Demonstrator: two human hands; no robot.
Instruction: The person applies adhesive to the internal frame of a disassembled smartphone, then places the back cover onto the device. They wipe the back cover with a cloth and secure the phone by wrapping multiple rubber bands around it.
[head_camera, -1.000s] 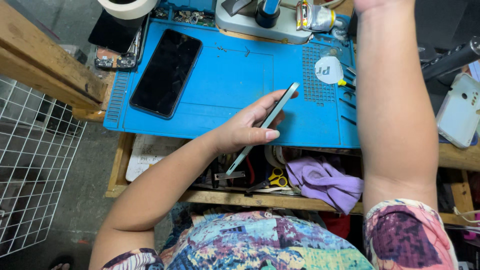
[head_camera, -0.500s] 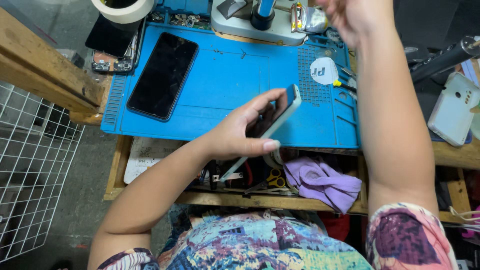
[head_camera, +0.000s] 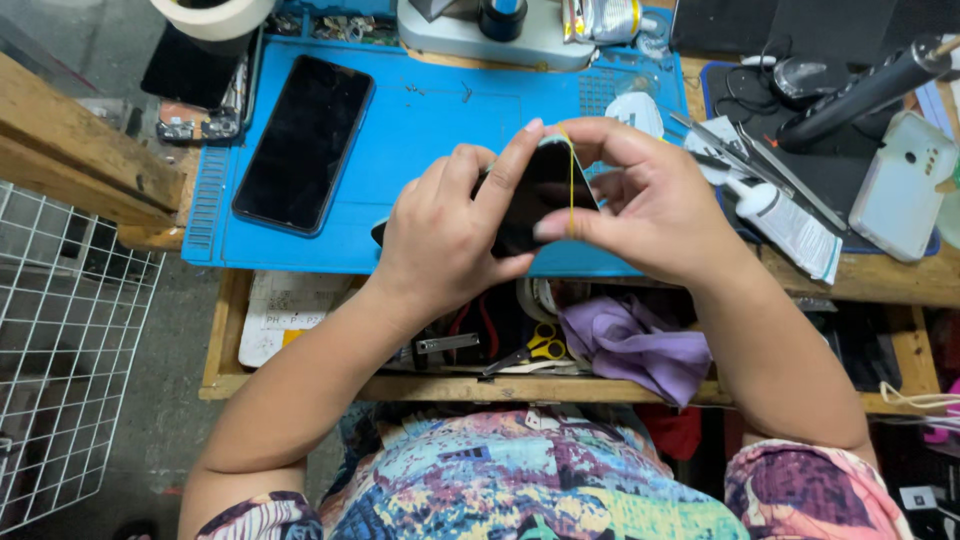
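Landmark: blue mat (head_camera: 430, 150), flat, rubbery, ribbed at left edge, on wooden desk (head_camera: 60, 160).

Second phone (head_camera: 303, 143) on mat's left part: glossy black slab, long axis tilted up-right.

Our left hand (head_camera: 440, 235) over mat's near edge, closed around dark phone (head_camera: 540, 190); phone's long axis runs lower-left to upper-right.

Thin yellow rubber band (head_camera: 572, 180) crosses phone.

Our right hand (head_camera: 650, 200) pinches band and phone's right end.

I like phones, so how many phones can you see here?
2. One black phone lies flat on the blue mat; another dark phone is between the left hand and right hand. More may be hidden.
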